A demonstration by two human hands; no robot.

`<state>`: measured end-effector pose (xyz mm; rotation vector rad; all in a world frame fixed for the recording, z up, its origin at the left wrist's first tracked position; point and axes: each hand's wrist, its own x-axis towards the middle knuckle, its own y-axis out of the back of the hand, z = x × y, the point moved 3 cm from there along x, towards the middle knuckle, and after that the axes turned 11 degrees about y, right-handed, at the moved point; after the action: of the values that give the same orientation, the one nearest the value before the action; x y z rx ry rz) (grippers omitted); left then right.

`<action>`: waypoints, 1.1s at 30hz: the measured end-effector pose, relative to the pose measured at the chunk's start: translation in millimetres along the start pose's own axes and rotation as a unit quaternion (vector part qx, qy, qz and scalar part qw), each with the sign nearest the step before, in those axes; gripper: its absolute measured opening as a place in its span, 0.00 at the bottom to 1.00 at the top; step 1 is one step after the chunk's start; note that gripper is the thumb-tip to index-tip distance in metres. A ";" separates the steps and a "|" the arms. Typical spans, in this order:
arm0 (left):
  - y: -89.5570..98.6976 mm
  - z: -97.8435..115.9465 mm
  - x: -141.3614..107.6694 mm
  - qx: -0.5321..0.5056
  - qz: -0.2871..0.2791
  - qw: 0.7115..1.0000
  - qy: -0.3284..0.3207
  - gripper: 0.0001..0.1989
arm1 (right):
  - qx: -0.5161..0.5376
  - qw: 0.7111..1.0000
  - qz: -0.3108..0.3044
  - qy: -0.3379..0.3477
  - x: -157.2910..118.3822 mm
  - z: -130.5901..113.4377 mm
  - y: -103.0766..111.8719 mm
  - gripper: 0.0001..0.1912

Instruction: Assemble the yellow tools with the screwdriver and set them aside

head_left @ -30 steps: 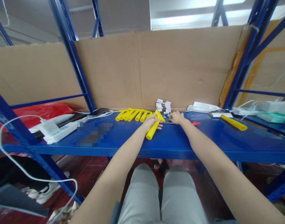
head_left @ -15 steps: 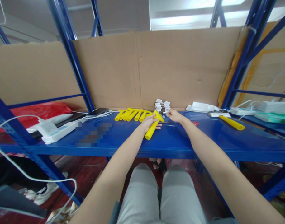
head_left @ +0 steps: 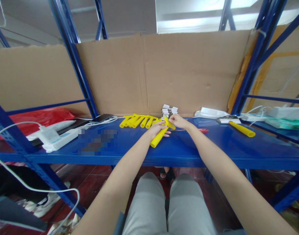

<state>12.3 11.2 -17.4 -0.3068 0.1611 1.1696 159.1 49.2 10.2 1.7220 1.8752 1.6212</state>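
My left hand (head_left: 156,129) is wrapped round a yellow handled tool (head_left: 158,137), its tube-like handle slanting down toward the front edge. At the tool's head, the fingers of my right hand (head_left: 176,121) are closed at its right side; whatever small part they may pinch is too small to make out. Several similar yellow tools (head_left: 139,120) lie in a row to the left. Behind my hands stands a stack of small white pieces (head_left: 166,110). A red-handled screwdriver (head_left: 203,130) lies to the right, its shaft pointing toward my right hand.
Another yellow tool (head_left: 242,129) lies at the right of the blue shelf (head_left: 220,150). A power strip (head_left: 63,140) with white cables is at the left. Cardboard (head_left: 183,71) stands behind, between blue posts. A person's shoes show below.
My right hand has moved left onto the head of the yellow tool, where it was apart before. The tool's head has turned a little in my left hand.
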 end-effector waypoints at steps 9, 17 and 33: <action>0.4 -0.2 0.3 -0.008 -0.017 1.000 0.001 0.30 | 0.030 0.999 0.009 0.009 -2.7 -9.0 2.4 0.10; 2.1 -0.4 4.2 -0.041 -0.045 0.998 0.006 0.29 | 0.093 0.994 0.052 0.022 0.4 -1.3 0.0 0.06; 2.4 -0.3 10.7 -0.116 -0.056 0.992 -0.013 0.22 | 0.299 0.948 0.043 -0.096 -4.3 4.0 -13.5 0.08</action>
<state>14.3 21.4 -21.1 -0.4998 -0.0153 1.0807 154.7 51.3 -3.7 2.1022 2.3708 0.8949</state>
